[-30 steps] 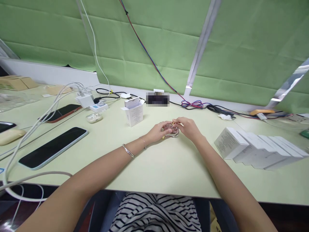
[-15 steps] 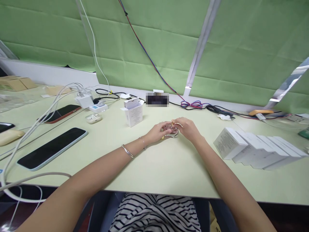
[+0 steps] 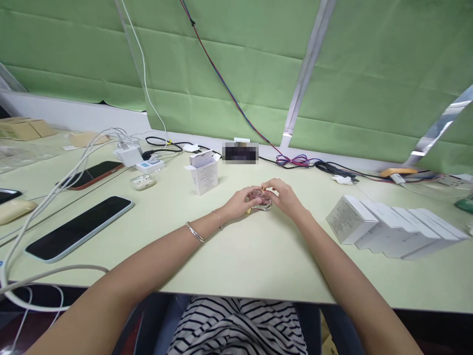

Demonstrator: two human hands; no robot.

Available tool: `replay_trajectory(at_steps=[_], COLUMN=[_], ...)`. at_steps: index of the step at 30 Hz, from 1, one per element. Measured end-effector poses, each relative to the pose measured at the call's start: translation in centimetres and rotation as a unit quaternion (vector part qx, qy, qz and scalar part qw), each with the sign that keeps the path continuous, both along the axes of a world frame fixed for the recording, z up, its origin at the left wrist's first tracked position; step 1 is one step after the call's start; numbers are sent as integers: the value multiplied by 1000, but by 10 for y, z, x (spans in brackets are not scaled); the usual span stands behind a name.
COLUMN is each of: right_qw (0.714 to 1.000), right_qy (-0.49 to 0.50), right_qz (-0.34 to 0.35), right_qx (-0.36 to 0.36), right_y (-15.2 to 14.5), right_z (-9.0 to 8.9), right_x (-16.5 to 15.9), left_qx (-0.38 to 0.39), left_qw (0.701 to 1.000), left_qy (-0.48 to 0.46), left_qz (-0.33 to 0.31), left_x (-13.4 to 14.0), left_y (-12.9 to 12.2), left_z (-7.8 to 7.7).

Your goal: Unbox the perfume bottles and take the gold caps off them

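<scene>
A small round item [image 3: 263, 201], clear at the rim and pinkish inside, rests in the middle of the table. My left hand [image 3: 242, 202] is closed around its left side, thumb lying over its face. With thumb and forefinger, my right hand [image 3: 283, 195] pinches a tiny gold-coloured piece [image 3: 263, 189] at the far edge of the item. What kind of item it is cannot be made out. Behind my left hand stands an opened white carton [image 3: 205, 176], its flaps up.
Several white boxes [image 3: 353, 220] stand in a leaning row at right. A phone [image 3: 79, 229], an earbud case [image 3: 142, 182] and white cables [image 3: 48, 202] lie at left. Dark cables [image 3: 334, 169] run along the back edge, near a blurred dark block [image 3: 240, 153].
Almost nothing differs. My right hand has shifted very slightly, still pinching the gold-coloured piece; my left hand keeps its hold.
</scene>
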State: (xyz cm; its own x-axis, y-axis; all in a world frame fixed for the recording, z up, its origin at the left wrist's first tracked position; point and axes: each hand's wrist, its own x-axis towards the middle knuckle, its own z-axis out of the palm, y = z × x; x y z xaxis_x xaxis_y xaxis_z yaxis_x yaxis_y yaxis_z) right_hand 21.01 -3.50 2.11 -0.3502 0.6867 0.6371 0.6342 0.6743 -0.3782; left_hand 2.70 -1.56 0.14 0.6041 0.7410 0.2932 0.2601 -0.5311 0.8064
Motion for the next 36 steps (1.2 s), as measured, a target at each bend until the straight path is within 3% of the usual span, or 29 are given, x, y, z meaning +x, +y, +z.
replay_trajectory(at_steps=[24,36], right_qw=[998,999], right_qy=[-2,24], right_qz=[11,13], right_qx=[56,41], right_y=[1,2], right_z=[-2,-2], right_x=[-1,-1], left_qx=[9,12], left_qw=[1000,1000], left_qy=[3,6], left_qz=[2,8], left_x=[0,0], left_y=[0,2], left_z=[1,-3])
